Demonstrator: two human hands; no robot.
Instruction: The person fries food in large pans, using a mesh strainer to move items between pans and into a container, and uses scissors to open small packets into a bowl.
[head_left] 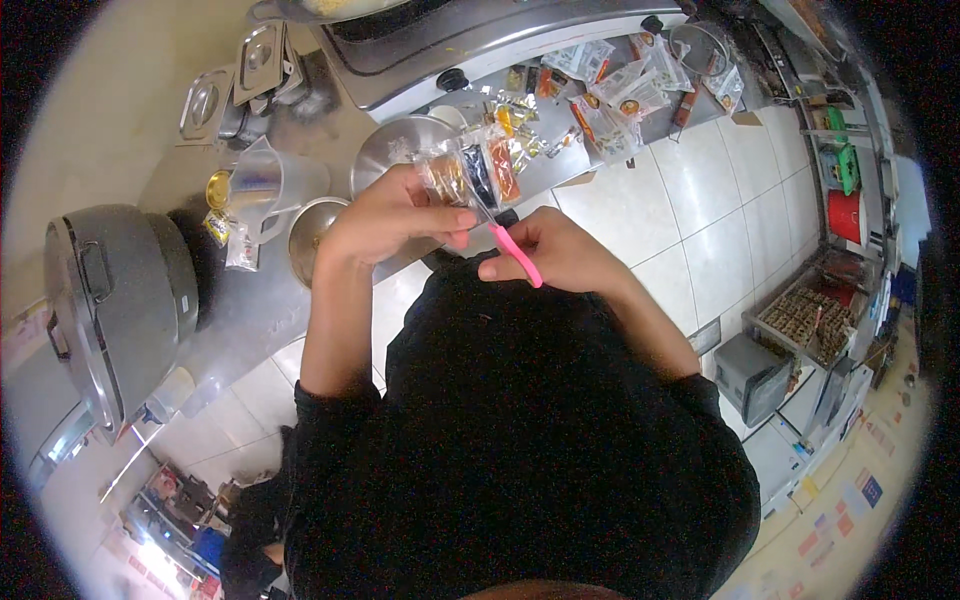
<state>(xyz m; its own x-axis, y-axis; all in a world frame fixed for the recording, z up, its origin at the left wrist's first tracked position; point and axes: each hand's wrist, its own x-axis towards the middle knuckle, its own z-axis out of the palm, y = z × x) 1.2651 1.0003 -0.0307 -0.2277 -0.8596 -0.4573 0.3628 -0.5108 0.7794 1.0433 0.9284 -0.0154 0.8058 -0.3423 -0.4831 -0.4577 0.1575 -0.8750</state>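
Note:
My left hand (pixel 390 218) pinches a strip of clear seasoning sachets (pixel 503 170), whose contents look brown, dark and orange-red. In my right hand (pixel 562 252) is a pair of scissors with pink handles (pixel 517 256). Its blades reach up to the lower edge of the sachets, but whether they are cutting cannot be made out. Behind the sachets stands a wide steel bowl (pixel 372 152), partly covered by my left hand. A smaller steel bowl (pixel 300 243) sits just left of my left wrist.
Torn clear packages (pixel 640 92) and small yellow sachets (pixel 520 112) litter the counter at right, below a stove (pixel 400 75). To the left are a clear measuring jug (pixel 290 180), steel container lids (pixel 262 55) and a big grey rice cooker (pixel 130 290). A grey bin (pixel 750 375) stands far right.

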